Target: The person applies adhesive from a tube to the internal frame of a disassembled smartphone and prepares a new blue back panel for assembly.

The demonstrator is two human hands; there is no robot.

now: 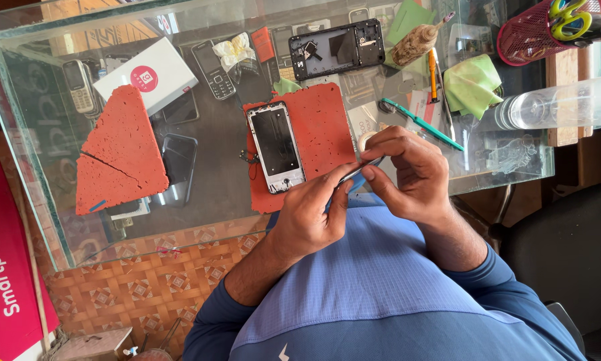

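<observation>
Holding: both hands pinched a thin, dark, flat strip (354, 175) between them.
Left hand (312, 212): fingers closed on its lower end.
Right hand (407, 170): fingers closed on its upper end.
Beyond fingertips: opened phone frame (275, 147) lay on red mat (327, 134), glass tabletop (220, 194).

Crowded far edge, open strip near the body
Bare glass of the bench (213, 194) between the two red pads (120, 150) (327, 134) lets a hand pass; beyond them, the white box (146, 77), opened phone (337, 47), green cloth (471, 83) and clear bottle (554, 103) block the way
</observation>
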